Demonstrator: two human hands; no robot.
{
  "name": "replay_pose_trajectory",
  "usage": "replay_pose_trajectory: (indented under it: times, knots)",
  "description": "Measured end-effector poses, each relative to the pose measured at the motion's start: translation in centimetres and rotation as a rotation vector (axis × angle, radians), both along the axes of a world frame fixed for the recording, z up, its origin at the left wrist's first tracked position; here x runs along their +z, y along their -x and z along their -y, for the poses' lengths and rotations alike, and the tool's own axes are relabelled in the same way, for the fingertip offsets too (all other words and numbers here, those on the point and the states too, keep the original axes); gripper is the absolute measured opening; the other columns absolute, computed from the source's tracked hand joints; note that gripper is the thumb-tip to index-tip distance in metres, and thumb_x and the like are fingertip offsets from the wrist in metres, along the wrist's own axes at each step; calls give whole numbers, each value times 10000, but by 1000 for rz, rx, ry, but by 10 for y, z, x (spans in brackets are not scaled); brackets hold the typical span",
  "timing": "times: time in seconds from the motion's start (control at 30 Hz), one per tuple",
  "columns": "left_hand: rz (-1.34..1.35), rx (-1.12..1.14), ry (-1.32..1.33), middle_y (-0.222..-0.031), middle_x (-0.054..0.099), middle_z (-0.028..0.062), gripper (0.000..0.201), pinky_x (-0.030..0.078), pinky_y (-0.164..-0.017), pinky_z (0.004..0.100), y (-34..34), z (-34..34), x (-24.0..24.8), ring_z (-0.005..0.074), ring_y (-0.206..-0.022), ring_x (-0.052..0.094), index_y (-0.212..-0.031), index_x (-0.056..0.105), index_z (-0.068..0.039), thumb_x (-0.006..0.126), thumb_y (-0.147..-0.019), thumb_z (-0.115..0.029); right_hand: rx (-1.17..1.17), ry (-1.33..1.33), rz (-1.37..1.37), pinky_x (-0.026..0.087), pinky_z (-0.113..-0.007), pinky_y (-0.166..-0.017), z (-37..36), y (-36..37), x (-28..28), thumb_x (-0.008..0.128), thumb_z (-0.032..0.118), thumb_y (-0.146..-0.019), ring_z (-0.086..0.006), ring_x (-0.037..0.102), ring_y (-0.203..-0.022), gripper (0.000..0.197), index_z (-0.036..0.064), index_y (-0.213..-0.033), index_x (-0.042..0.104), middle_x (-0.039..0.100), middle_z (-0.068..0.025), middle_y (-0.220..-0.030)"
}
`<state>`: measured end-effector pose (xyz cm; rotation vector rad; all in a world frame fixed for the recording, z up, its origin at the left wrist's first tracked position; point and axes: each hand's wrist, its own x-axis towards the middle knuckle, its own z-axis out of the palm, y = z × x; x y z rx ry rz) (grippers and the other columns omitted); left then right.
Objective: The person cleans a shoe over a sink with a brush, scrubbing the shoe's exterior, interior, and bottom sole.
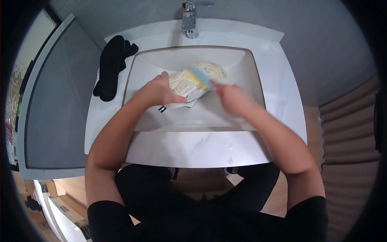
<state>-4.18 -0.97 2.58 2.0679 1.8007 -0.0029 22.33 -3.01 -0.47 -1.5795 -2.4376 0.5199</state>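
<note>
A cream and white shoe [182, 85] lies in the white sink basin [161, 121], its patterned, sole-like side turned up. My left hand [159, 90] grips its near left end, thumb stretched along the lower edge. In my right hand [234, 99], slightly blurred, is a scrubbing brush [198, 76] with a light blue back and pale yellow bristles. The bristles press against the middle of the shoe. A small black and white tab [162, 109] sticks out below my left hand. Past the brush, a cream rounded part [215, 69] shows; whether it belongs to the same shoe I cannot tell.
A chrome faucet [190, 22] rises behind the basin. Black insoles [111, 66] and a dark bundle [130, 50] lie on the counter at the left. Water drops dot the marble-look front edge [193, 147]. A grey door panel [60, 101] stands left, a pleated curtain [350, 133] right.
</note>
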Motion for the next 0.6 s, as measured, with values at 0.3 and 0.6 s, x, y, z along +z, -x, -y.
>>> replay_pose_trajectory:
  times: [0.3, 0.6]
  knots:
    - [-1, 64, 12, -1312, 574, 319, 1206, 512, -997, 387, -12, 10, 7, 405, -1194, 622, -1388, 394, 155, 908, -577, -575, -162, 67, 64, 549, -525, -816, -17, -3, 19, 522, 142, -983, -439, 687, -925, 506, 182, -1487, 514, 714, -240, -1016]
    - [223, -154, 62, -1149, 650, 322, 1096, 527, -927, 377, 11, 0, -3, 391, -1097, 665, -1339, 441, 139, 976, -521, -357, -31, 6, -44, 532, -517, -834, -24, -16, 2, 547, 127, -987, -472, 676, -863, 475, 161, -1461, 543, 690, -283, -914]
